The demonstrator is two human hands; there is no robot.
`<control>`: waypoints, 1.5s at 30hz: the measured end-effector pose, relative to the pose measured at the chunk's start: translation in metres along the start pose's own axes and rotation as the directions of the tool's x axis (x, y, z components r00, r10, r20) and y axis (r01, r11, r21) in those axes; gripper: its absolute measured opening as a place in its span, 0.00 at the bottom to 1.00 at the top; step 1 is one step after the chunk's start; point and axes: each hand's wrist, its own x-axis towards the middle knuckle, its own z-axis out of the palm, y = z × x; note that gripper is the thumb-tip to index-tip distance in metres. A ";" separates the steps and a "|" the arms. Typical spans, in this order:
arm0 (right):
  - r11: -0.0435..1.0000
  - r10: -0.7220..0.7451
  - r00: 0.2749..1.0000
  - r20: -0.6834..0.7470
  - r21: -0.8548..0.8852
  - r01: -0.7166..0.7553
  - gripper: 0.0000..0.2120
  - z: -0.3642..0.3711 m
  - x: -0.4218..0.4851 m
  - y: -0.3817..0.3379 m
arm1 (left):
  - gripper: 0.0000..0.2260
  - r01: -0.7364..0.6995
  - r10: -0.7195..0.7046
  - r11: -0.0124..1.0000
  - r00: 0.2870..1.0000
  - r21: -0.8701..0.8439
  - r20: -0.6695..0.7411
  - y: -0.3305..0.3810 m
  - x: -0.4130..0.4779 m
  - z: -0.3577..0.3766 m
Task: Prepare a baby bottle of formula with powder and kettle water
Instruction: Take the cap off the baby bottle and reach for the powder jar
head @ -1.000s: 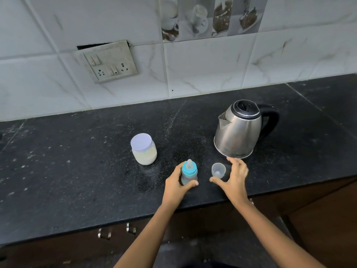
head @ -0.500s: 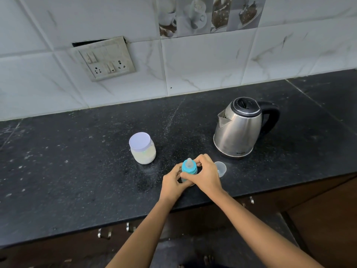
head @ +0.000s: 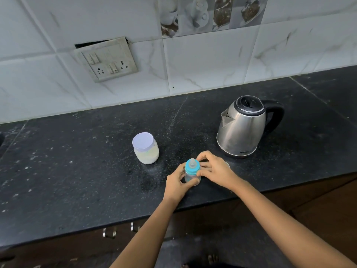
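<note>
A small clear baby bottle [head: 191, 177] with a blue collar and a teat stands near the front edge of the black counter [head: 77, 180]. My left hand [head: 176, 183] grips the bottle's body from the left. My right hand [head: 214, 170] pinches the blue collar from the right with thumb and fingers. A jar of pale powder [head: 145, 148] with a white lid stands to the left of the bottle. The steel kettle [head: 241, 128] with a black handle stands at the back right. The clear cap [head: 227, 165] lies mostly hidden behind my right hand.
A switch and socket plate [head: 107, 59] hangs loose on the tiled wall. Dark cabinet fronts with metal handles [head: 110, 232] sit below the counter edge. Powder specks dust the counter.
My right hand left the clear cap and came over to the bottle's blue collar. My left hand has kept its grip on the bottle.
</note>
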 end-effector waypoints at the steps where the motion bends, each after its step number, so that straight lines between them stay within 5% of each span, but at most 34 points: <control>1: 0.999 -0.033 0.999 -0.030 -0.008 0.033 0.18 0.004 -0.003 0.004 | 0.27 0.000 0.000 1.000 1.000 0.002 -0.002 0.000 0.000 0.000; 8: 0.991 -0.120 0.993 -0.015 -0.061 0.119 0.34 0.017 -0.006 0.007 | 0.28 0.006 -0.006 1.000 1.000 -0.027 -0.006 -0.005 0.002 0.001; 13: 0.988 -0.155 0.981 -0.118 -0.025 0.153 0.27 0.012 -0.001 0.001 | 0.28 0.022 -0.021 0.998 1.000 -0.050 0.008 -0.007 0.001 0.002; 21: 0.938 -0.016 0.979 -0.202 0.337 0.085 0.23 -0.031 -0.010 -0.018 | 0.25 0.031 -0.032 0.998 0.999 -0.054 -0.020 -0.009 0.001 0.005; 23: 0.968 0.013 0.976 -0.219 0.248 0.043 0.23 -0.053 -0.017 -0.022 | 0.25 0.023 -0.025 0.998 0.999 -0.057 -0.031 -0.010 0.000 0.006; 25: 1.000 -0.014 0.984 -0.177 -0.024 0.010 0.23 -0.074 -0.025 -0.023 | 0.24 0.020 -0.023 0.998 0.999 -0.066 -0.046 -0.011 -0.001 0.008; 27: 0.950 -0.037 0.996 -0.077 -0.311 0.011 0.25 -0.087 -0.028 -0.021 | 0.25 0.013 -0.017 0.998 0.998 -0.065 -0.067 -0.012 -0.001 0.009; 30: 0.855 0.042 0.998 0.039 -0.519 -0.016 0.28 -0.091 -0.025 -0.012 | 0.26 0.009 -0.013 0.999 0.995 -0.038 -0.096 -0.013 -0.003 0.013; 45: 0.788 0.149 0.984 0.095 -0.613 -0.060 0.31 -0.061 -0.010 0.007 | 0.35 0.061 -0.044 0.983 0.994 0.172 -0.104 -0.023 -0.007 0.013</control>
